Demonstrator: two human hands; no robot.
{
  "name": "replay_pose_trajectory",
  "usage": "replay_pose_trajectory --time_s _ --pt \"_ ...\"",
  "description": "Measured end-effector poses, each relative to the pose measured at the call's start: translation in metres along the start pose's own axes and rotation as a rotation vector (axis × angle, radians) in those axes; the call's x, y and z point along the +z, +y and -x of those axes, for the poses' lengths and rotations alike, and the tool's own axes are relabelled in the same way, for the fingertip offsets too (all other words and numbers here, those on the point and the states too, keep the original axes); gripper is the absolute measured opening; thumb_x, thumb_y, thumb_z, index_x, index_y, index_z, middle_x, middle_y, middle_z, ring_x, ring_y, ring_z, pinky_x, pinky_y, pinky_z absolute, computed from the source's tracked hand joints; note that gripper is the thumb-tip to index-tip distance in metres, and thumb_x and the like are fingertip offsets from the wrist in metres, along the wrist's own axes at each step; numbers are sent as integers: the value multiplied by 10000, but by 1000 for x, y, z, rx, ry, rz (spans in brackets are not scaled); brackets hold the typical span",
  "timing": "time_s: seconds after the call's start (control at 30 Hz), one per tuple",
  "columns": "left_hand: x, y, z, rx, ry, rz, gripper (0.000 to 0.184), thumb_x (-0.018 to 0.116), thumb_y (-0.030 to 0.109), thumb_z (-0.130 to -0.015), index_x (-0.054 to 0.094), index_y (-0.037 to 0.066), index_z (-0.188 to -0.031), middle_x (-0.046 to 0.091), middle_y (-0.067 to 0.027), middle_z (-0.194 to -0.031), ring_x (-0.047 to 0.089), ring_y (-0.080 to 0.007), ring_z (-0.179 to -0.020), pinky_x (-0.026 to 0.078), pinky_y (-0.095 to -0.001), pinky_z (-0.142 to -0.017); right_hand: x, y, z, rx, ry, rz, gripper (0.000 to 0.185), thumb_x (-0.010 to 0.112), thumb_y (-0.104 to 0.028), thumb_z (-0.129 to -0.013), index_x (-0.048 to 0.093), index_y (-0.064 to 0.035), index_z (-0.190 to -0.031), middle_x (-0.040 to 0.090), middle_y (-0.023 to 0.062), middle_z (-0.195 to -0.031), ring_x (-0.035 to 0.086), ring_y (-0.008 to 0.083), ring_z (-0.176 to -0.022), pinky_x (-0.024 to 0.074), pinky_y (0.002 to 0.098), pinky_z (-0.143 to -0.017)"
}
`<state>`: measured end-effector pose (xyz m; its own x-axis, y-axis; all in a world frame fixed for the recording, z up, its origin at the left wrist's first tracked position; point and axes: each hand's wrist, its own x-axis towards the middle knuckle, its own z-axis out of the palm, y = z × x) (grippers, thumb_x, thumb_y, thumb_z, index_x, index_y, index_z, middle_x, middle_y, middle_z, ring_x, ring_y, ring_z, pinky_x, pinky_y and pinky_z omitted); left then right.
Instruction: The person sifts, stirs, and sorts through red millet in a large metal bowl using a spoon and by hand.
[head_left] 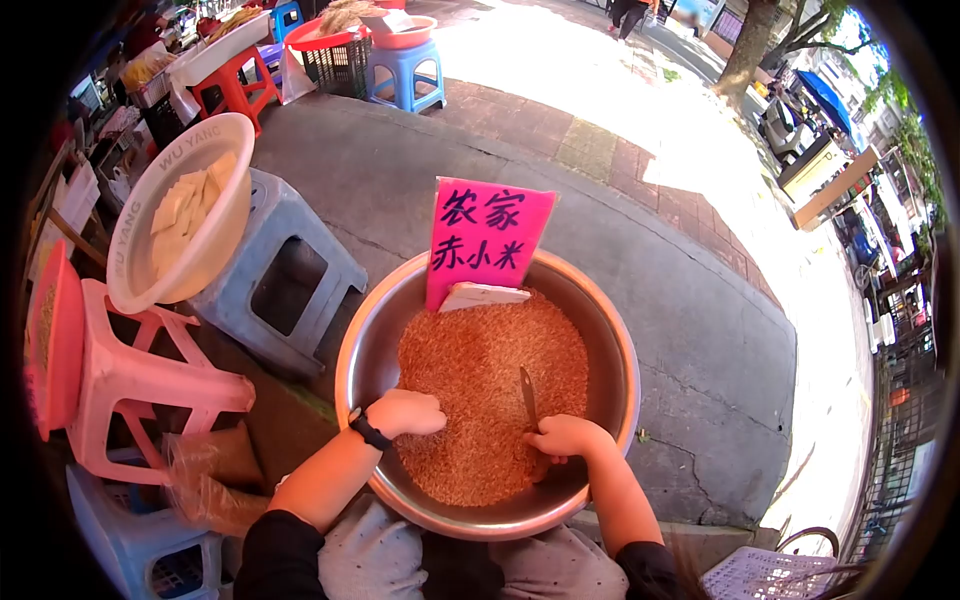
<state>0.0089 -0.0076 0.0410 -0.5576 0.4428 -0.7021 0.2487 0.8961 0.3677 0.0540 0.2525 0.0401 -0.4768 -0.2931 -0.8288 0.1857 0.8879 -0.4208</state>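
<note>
A wide metal basin [612,340] full of reddish-brown grain [470,400] rests at my lap. My left hand [412,412], with a black band at the wrist, is curled at the grain's left side. Its fingertips are hidden, so what it may hold does not show. At the right side, my right hand [568,437] is closed round a slim flat-handled utensil [528,393], perhaps a spoon. The handle points up and away from me; its lower end is mostly hidden by the hand. A pink handwritten sign [490,236] stands at the basin's far side, over a pale flat piece [484,295].
To the left, a white basin [128,245] of pale slabs sits on a blue-grey stool [325,262]. Beside it are a pink stool [150,385], a red basin [62,345] and a clear bag [205,480] of brown contents. A purple basket [760,575] is at lower right.
</note>
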Motion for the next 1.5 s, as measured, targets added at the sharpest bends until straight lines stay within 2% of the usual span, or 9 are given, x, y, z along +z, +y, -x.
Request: replay_pose_trajectory --time_s 0.23,0.3,0.33,0.47,0.73,0.97,1.17,1.37,1.5 --pt "-1 8 -1 34 641 555 333 508 218 -754 544 52 -1041 585 -165 -1037 556 -323 -984 439 -397 -834 -2 7 -3 -167 454 -486 452 449 -346 -898 606 46 -737 565 108 -542 578 219 -507 458 335 -533" --pt "2 4 -9 96 959 358 373 539 169 -723 497 38 -1069 498 -178 -1138 487 -342 -1054 415 -421 -865 -3 21 -15 -114 691 -697 460 448 -347 -897 599 54 -728 559 112 -538 568 212 -495 452 323 -525" --pt "4 2 -12 119 1119 255 401 555 145 -707 473 31 -1082 454 -185 -1189 453 -352 -1089 403 -433 -881 -9 16 -6 16 783 -645 505 434 -378 -897 609 75 -756 603 187 -619 621 303 -613 477 383 -614" --pt "11 1 -17 111 1013 244 460 578 128 -674 445 12 -1099 370 -200 -1236 382 -379 -1127 369 -458 -918 -9 17 -10 256 1039 -308 529 407 -416 -899 640 57 -859 606 307 -850 565 460 -902 424 498 -820" --pt "22 -3 -25 121 1053 138 467 596 186 -669 450 -21 -1060 412 -198 -1185 420 -349 -1087 379 -452 -882 -4 21 -22 85 1011 -289 435 358 -361 -925 629 -22 -907 604 291 -805 579 452 -834 437 520 -757" --pt "18 -3 -22 -185 616 89 475 614 240 -684 459 -45 -1031 485 -181 -1064 510 -316 -973 412 -417 -770 -4 3 -5 142 1145 -68 363 371 -370 -926 601 -95 -990 632 216 -842 600 429 -788 470 503 -727" --pt "32 -10 -38 122 955 164 411 546 180 -738 441 -57 -1057 469 -218 -1120 506 -372 -1009 416 -484 -821 0 15 -17 114 1180 -123 314 401 -345 -921 588 -93 -921 623 204 -843 600 428 -760 475 499 -695" --pt "11 -10 -26 100 489 334 439 502 151 -754 412 -89 -1111 475 -288 -1107 507 -441 -999 424 -478 -857 -3 18 -22 58 1035 9 261 488 -280 -897 593 -44 -929 632 177 -759 607 380 -734 474 433 -644" --pt "11 -5 -20 -10 354 258 371 490 169 -738 557 -87 -998 574 -280 -979 569 -424 -905 451 -466 -809 5 15 -19 68 1129 181 288 471 -328 -881 619 -86 -833 617 137 -639 624 356 -651 501 406 -607"
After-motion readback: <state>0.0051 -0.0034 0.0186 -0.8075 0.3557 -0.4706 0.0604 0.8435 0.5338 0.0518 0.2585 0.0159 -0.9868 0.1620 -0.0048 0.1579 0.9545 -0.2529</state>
